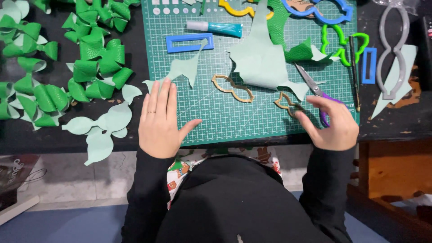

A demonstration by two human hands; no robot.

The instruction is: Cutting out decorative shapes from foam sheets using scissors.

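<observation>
My left hand point(159, 119) lies flat and open on the left edge of the green cutting mat point(216, 112), fingertips touching a pale green scrap point(182, 68). My right hand point(330, 123) grips the purple handles of a pair of scissors point(310, 82), whose blades point up-left toward a large pale green sheet point(261, 58). Two tan bow-shaped templates, one point(232, 88) at mid-mat and one point(288, 104) beside my right hand, lie on the mat.
Several folded green bows point(96, 63) pile on the dark table at left, with pale cut bow shapes point(101, 128) below them. A glue tube point(216, 28), blue rectangular frames point(186, 42), bright green point(342, 45) and grey point(393, 49) templates sit at the back and right.
</observation>
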